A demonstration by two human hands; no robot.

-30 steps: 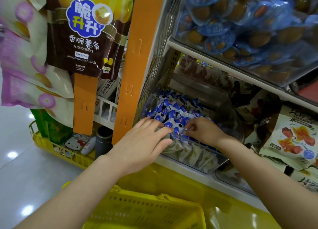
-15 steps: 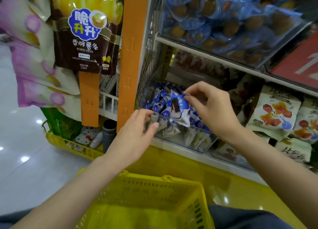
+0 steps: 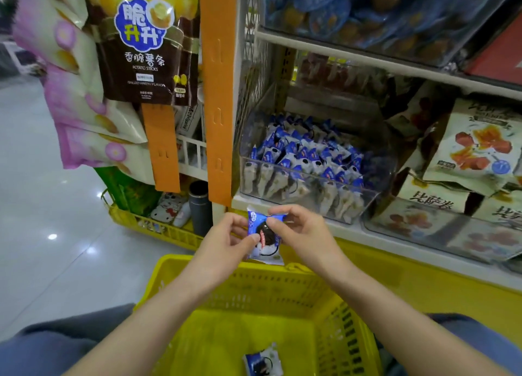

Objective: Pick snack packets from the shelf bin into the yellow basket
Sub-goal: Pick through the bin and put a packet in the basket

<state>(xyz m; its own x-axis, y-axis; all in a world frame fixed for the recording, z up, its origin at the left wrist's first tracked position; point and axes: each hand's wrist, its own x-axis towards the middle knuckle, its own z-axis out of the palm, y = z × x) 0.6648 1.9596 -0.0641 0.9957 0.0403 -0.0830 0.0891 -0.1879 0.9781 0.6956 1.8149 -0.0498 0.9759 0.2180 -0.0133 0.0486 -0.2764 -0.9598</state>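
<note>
Packet point(image 3: 264, 238) pinched by left hand point(image 3: 226, 241) and right hand point(image 3: 300, 234), above yellow basket point(image 3: 197, 265) far rim.

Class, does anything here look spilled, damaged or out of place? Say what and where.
Nothing stands out. The left hand and right hand pinch one snack packet above the yellow basket; another packet lies inside it; the rest fill the shelf bin.

The right hand point(image 3: 302, 234) lifted a packet point(image 3: 264, 236) from the shelf bin point(image 3: 367, 203) to above the yellow basket point(image 3: 347, 319). The left hand point(image 3: 223, 244) left the bin and pinched the packet too.
</note>
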